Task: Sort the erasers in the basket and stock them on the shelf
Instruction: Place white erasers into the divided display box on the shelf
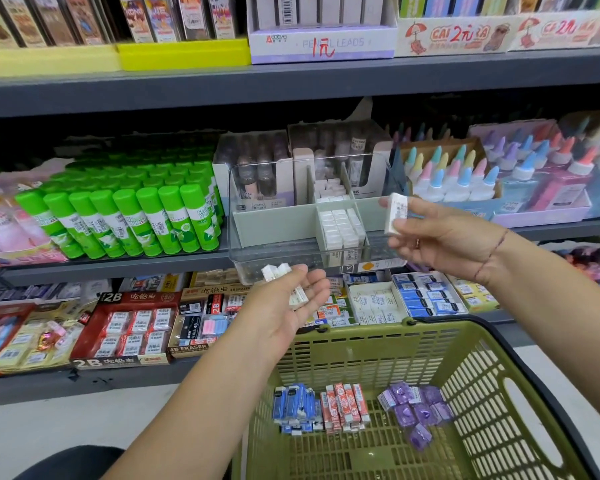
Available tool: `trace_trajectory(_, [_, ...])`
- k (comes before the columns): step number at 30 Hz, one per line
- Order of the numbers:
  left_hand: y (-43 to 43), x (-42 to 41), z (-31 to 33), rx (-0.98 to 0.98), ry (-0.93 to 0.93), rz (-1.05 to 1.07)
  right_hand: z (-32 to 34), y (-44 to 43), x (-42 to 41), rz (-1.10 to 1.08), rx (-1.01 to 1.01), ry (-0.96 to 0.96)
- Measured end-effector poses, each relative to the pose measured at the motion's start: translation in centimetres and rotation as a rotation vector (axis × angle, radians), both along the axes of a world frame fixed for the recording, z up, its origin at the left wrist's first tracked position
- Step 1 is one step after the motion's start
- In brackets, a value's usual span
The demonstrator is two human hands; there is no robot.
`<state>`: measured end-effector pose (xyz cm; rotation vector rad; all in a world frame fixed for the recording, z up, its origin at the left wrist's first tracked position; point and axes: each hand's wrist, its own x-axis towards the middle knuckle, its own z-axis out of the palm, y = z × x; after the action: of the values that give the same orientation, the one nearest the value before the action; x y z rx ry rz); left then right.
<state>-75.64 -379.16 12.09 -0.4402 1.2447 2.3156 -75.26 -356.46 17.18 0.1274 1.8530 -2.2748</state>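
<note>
- Stocking white erasers, head view: right hand pinches one eraser beside the shelf tray; left hand cups spare erasers, fingers curled.
- Next, probably: stand it in an open tray section; coloured erasers wait in the basket.

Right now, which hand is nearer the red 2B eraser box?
Left. The left hand is right of the red 2B eraser box; the right hand is farther right, higher.
</note>
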Motion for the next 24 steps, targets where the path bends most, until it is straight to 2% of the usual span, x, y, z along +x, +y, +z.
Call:
trace_trajectory(2, [-0.1, -0.1, -0.1, -0.01, -0.008, 0.024, -0.2, -0.4, -0.3, -0.056, 0.262, 0.103])
trace_trajectory(4, [-0.2, -0.3, -0.1, -0.022, -0.012, 0.044, -0.5, -0.8, -0.8, -0.136, 0.65, 0.244])
trace_trajectory(6, [-0.2, -0.5, 0.0, -0.026, -0.007, 0.054, -1.0, -1.3, -1.6, -0.186, 0.863, 0.345])
trace_trajectory(10, [-0.3, -0.6, 0.0, -0.023, -0.002, 0.072, -1.6, -2.1, -2.9, -0.272, 0.986, 0.416])
trace_trajectory(14, [-0.6, -0.7, 0.0, -0.003, -0.03, 0.089, -1.5, -2.5, -3.8, -0.253, 1.137, 0.409])
trace_trajectory(24, [-0.9, -1.1, 0.1, 0.046, -0.073, 0.118, -2.4, -2.5, -3.9, -0.192, 1.157, 0.461])
